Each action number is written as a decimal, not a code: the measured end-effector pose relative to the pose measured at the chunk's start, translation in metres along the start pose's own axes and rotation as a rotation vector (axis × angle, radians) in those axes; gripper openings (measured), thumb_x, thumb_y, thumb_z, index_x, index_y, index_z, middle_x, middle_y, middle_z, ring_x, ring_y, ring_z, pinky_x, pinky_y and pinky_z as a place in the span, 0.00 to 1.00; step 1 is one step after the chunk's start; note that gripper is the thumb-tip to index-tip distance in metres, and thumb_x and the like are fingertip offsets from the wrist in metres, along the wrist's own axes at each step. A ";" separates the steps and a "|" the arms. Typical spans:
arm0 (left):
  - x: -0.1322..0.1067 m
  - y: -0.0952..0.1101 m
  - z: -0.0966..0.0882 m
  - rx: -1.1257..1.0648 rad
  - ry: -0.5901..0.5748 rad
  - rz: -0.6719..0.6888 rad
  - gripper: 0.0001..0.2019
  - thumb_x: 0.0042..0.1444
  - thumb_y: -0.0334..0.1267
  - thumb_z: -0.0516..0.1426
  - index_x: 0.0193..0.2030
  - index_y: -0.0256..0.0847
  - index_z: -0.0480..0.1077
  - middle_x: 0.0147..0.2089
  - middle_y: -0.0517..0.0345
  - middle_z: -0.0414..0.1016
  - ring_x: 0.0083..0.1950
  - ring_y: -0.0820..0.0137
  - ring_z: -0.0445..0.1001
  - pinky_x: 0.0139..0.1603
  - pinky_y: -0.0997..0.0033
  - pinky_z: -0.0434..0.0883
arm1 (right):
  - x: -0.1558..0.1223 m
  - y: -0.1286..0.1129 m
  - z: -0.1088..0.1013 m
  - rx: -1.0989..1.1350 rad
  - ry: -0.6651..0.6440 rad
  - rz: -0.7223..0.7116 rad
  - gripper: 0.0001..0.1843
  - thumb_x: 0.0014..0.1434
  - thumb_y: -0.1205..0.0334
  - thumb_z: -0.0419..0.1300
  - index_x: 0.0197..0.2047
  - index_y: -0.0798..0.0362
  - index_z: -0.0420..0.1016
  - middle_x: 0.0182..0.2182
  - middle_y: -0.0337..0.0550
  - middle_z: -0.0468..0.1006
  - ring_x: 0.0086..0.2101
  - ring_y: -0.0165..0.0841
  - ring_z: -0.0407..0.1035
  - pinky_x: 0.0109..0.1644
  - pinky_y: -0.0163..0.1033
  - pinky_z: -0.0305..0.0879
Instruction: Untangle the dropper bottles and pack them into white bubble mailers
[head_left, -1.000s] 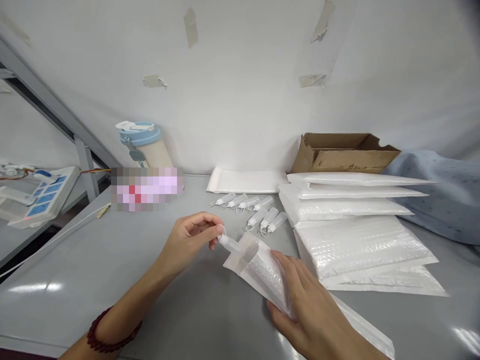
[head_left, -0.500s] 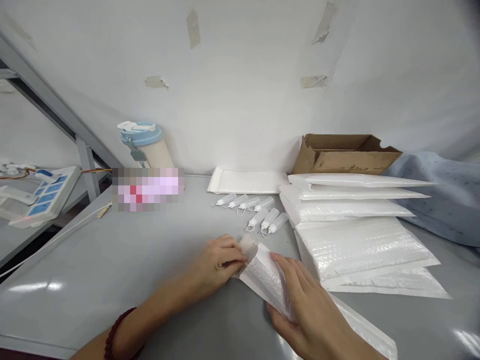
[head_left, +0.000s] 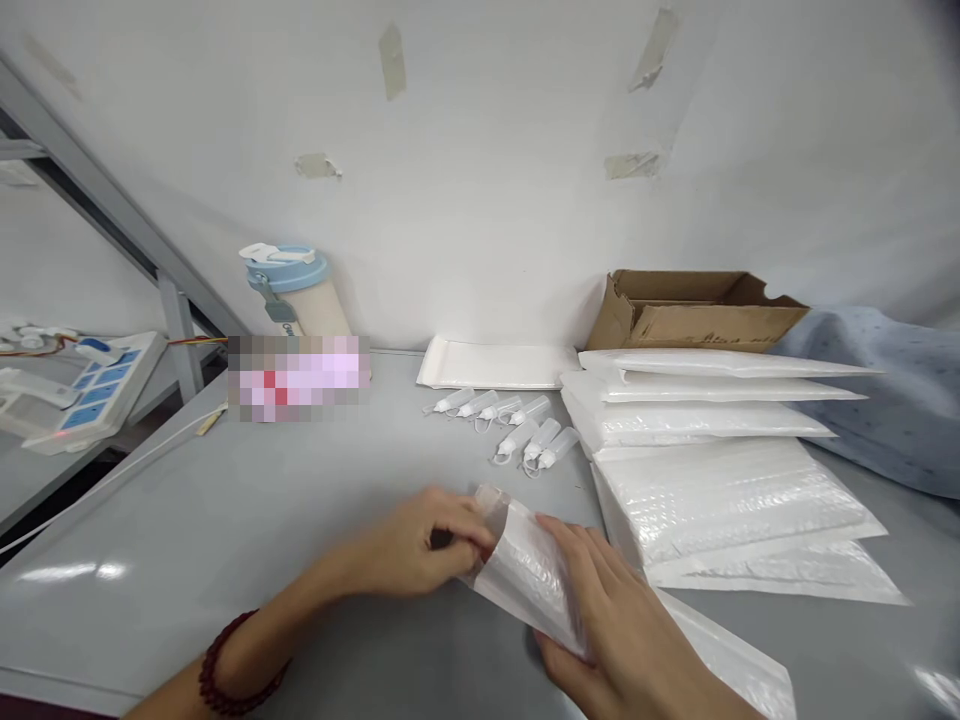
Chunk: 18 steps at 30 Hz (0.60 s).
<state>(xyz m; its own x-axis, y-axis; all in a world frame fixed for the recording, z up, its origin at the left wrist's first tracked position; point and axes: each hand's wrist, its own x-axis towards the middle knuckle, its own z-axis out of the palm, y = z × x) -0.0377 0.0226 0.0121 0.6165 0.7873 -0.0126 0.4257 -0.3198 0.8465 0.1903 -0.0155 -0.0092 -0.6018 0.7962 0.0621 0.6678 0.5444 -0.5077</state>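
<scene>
A white bubble mailer (head_left: 529, 565) is tilted above the grey table, its mouth facing up and left. My right hand (head_left: 622, 620) is wrapped round its lower part, thumb beneath and fingers on top. At the mouth, my left hand (head_left: 439, 540) has its fingers curled together with the tips just inside the opening; what they pinch, if anything, is hidden. Beyond the mailer lie several small clear squeeze bottles (head_left: 517, 437) with white caps, in two loose groups. Another mailer (head_left: 724, 645) lies partly under my right forearm.
Several white bubble mailers (head_left: 750, 490) are piled at the right. Behind them stands an open cardboard box (head_left: 712, 325), with blue cloth (head_left: 862, 385) beside it. A flat white packet (head_left: 499, 365) rests against the wall. A blue-lidded tumbler (head_left: 300, 290) stands at back left.
My left fingertips have shifted slightly at the mailer's mouth, which now gapes wider. The mailer has moved a little toward me. My right hand keeps its hold.
</scene>
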 end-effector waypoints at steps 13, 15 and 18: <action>0.015 -0.079 -0.040 0.577 0.562 -0.076 0.16 0.59 0.36 0.48 0.49 0.40 0.72 0.54 0.50 0.70 0.56 0.60 0.64 0.58 0.54 0.63 | -0.004 0.019 0.024 -0.057 0.116 -0.029 0.44 0.42 0.73 0.54 0.63 0.53 0.43 0.49 0.53 0.69 0.47 0.48 0.65 0.47 0.51 0.67; 0.016 -0.080 -0.040 0.554 0.566 -0.089 0.16 0.59 0.37 0.49 0.50 0.39 0.71 0.54 0.50 0.71 0.56 0.61 0.65 0.58 0.56 0.63 | -0.004 0.017 0.018 -0.057 0.094 -0.056 0.44 0.43 0.73 0.54 0.63 0.53 0.41 0.49 0.54 0.69 0.47 0.46 0.65 0.46 0.50 0.67; 0.015 -0.075 -0.041 0.515 0.648 -0.133 0.15 0.57 0.39 0.51 0.45 0.37 0.73 0.49 0.49 0.75 0.52 0.61 0.69 0.54 0.59 0.66 | -0.003 0.013 0.011 -0.045 0.068 -0.075 0.42 0.46 0.72 0.53 0.63 0.53 0.41 0.49 0.53 0.69 0.46 0.44 0.65 0.46 0.48 0.67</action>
<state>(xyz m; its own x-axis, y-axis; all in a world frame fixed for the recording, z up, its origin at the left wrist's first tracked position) -0.0876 0.0798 -0.0295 0.1043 0.9323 0.3464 0.8142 -0.2801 0.5086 0.1964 -0.0140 -0.0258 -0.6205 0.7683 0.1572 0.6419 0.6128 -0.4609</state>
